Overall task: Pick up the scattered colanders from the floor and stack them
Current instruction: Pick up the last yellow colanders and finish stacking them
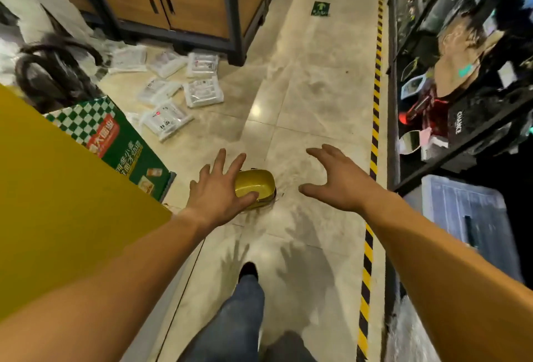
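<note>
A yellow-green colander [255, 187] lies upside down on the tiled floor in the middle of the aisle. My left hand [217, 188] hovers over its left side with fingers spread, the thumb in front of its near edge; whether it touches is unclear. My right hand [336, 178] is held out to the right of the colander, fingers apart and empty, a short gap away. Only this one colander shows.
A green and white checkered carton [115, 142] and a yellow panel [57, 203] stand on the left. Several white plastic packets [184, 87] lie scattered near a wooden cabinet [173, 7]. Dark shelving [461, 73] lines the right behind a yellow-black floor stripe [375, 136]. My leg [242, 309] steps below.
</note>
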Available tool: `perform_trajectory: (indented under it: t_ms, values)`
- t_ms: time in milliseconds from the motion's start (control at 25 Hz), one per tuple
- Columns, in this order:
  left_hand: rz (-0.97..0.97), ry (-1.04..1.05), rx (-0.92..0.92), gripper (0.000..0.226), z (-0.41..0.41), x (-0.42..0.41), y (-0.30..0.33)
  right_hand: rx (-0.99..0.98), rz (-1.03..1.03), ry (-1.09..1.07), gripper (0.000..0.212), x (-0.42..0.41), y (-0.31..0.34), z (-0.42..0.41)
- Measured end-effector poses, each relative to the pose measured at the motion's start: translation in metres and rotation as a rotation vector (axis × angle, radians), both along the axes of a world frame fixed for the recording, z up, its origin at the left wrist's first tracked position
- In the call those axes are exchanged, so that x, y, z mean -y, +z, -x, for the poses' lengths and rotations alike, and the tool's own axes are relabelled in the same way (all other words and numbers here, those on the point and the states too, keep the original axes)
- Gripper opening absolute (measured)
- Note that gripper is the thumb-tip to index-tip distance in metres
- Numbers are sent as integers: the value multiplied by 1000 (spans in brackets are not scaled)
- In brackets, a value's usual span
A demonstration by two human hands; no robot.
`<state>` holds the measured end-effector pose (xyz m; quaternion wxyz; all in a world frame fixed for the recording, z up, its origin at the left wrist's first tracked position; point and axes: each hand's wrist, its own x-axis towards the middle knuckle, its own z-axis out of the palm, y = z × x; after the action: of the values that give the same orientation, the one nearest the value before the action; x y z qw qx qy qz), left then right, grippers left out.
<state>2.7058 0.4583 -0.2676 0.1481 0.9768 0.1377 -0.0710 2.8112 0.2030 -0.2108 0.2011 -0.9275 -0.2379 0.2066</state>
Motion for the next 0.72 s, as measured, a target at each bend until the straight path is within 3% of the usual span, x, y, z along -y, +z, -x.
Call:
perform_trajectory:
  t_ms: [160, 320, 520, 720]
  values:
    - [14, 66, -39, 94, -63, -33, -103, -68, -9, -8, 88, -41, -103, -82]
    - [42, 134, -178, 95, -121, -69, -263, -160, 19, 9, 81, -79, -271, -145]
    - [15, 229, -176, 100, -172, -100, -465, -146, 117, 109, 84, -122, -485, -220]
    - [0, 285, -309, 92, -202, -124, -617, -122, 230, 172, 90, -163, -649, -257]
